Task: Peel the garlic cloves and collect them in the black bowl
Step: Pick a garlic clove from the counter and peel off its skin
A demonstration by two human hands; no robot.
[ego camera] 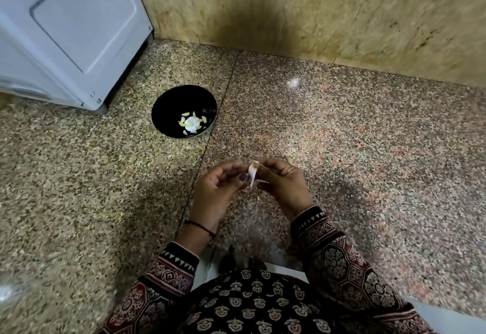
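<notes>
Far left, black bowl (168, 107) on granite floor (342, 128) already holds a few peeled cloves (191, 122); more likely remain. Near centre, left hand (218, 189) and right hand (282, 179) meet, fingers pinched on one garlic clove (253, 172), papery skin partly hanging off, not yet in bowl

I look down on a home kitchen counter: speckled granite slabs (342, 136) meet a mottled yellow stone wall (315, 12), a white appliance (65, 31) stands in the corner, and a black bowl (184, 102) holds peeled garlic (191, 122).
</notes>
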